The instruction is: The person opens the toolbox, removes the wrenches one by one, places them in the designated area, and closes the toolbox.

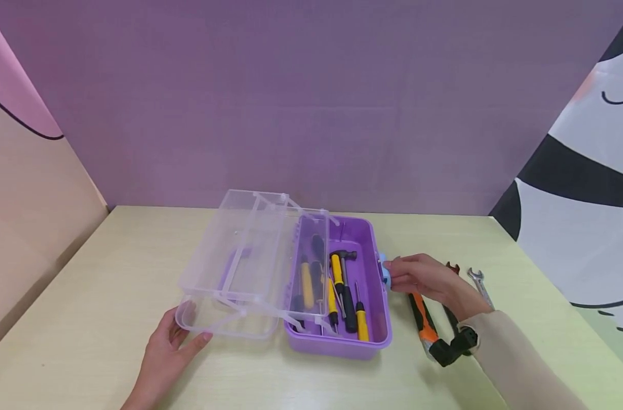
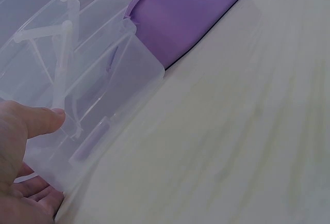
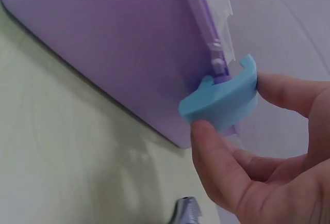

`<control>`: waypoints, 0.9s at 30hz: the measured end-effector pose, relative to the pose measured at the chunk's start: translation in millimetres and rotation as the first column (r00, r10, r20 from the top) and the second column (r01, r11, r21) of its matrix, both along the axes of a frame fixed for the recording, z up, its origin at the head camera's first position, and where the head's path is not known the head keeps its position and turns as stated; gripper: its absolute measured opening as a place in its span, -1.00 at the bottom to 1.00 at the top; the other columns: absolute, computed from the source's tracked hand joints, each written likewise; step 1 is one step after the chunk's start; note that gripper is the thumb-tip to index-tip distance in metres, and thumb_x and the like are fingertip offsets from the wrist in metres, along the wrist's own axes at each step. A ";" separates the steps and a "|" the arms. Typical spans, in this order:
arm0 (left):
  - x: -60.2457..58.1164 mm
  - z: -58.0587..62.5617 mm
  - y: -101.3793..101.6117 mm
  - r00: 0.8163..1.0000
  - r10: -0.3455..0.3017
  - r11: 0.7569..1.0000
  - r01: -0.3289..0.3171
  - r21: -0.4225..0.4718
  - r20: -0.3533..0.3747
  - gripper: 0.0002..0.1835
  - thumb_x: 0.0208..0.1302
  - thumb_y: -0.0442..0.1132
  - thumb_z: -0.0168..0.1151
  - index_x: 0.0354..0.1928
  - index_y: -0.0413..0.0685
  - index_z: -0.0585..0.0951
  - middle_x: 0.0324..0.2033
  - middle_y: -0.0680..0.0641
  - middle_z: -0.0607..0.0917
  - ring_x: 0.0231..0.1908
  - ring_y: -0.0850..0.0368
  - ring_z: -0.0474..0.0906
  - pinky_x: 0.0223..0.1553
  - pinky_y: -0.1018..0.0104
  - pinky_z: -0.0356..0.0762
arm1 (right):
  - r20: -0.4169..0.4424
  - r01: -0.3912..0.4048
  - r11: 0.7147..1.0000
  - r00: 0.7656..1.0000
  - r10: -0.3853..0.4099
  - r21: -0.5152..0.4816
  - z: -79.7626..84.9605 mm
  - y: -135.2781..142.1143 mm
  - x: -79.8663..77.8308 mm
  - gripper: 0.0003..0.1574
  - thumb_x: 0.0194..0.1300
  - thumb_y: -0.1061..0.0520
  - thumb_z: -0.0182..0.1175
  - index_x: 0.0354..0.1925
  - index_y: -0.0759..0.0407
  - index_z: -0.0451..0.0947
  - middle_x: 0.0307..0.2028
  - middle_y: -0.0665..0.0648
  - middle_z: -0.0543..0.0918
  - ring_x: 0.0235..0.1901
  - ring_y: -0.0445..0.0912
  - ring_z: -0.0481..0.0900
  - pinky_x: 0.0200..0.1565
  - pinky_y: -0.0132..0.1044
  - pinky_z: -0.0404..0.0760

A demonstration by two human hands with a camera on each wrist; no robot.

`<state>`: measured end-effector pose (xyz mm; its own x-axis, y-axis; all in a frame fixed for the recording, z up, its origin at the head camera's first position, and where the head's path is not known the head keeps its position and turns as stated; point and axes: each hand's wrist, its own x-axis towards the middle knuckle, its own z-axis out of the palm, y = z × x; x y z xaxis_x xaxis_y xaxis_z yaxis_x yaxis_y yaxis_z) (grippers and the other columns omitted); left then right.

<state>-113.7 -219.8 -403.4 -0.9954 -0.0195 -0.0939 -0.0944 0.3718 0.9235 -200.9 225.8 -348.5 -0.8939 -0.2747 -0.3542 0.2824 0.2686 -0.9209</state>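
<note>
A purple toolbox stands on the table with its clear lid folded open to the left, a clear tray raised with it. At the lid's near left corner, my left hand holds the edge, thumb on the near side and fingers round the outer side, as the left wrist view also shows. My right hand pinches the light blue latch on the toolbox's right side between thumb and fingers. Inside lie a hammer and several yellow-handled tools, including a screwdriver; some show blurred through the tray.
Right of the toolbox, partly under my right forearm, lie an orange-and-black handled tool and a silver wrench. Another dark-handled tool with a reddish head lies between them. A purple backdrop rises behind the table.
</note>
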 end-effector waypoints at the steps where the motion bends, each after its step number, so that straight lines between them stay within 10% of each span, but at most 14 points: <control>1: -0.1 0.0 0.5 1.000 -0.001 1.000 0.001 -0.001 0.003 -0.17 0.21 -0.26 0.31 0.38 -0.33 0.05 0.38 -0.41 0.14 0.36 -0.31 0.14 0.27 0.13 0.34 | 0.008 -0.001 1.000 1.000 0.002 -0.026 -2.3 0.8 0.6 -0.36 0.40 0.02 0.09 0.17 0.53 0.28 -0.30 -0.01 0.72 -0.25 -0.17 0.71 0.05 -0.20 0.68; 13: 0.2 0.6 2.7 1.000 0.001 1.000 -0.001 -0.012 0.011 -0.19 0.21 -0.24 0.31 0.37 -0.30 0.08 0.37 -0.40 0.17 0.36 -0.27 0.17 0.28 0.15 0.36 | 0.026 0.029 0.985 0.999 -0.024 -0.171 -18.8 -0.8 4.7 -0.71 0.40 0.05 0.07 -0.14 0.26 0.55 -0.28 0.04 0.73 -0.22 -0.12 0.72 -0.01 -0.26 0.72; 27: -1.9 -1.5 -0.4 1.000 0.002 1.000 -0.001 -0.014 0.012 -0.17 0.21 -0.21 0.32 0.38 -0.28 0.07 0.39 -0.40 0.15 0.37 -0.26 0.16 0.26 0.22 0.41 | 0.008 0.047 0.976 0.999 -0.046 -0.214 -23.3 -6.7 5.9 -0.32 0.41 0.01 0.08 0.21 0.52 0.22 -0.16 0.05 0.69 -0.15 -0.15 0.69 0.05 -0.26 0.69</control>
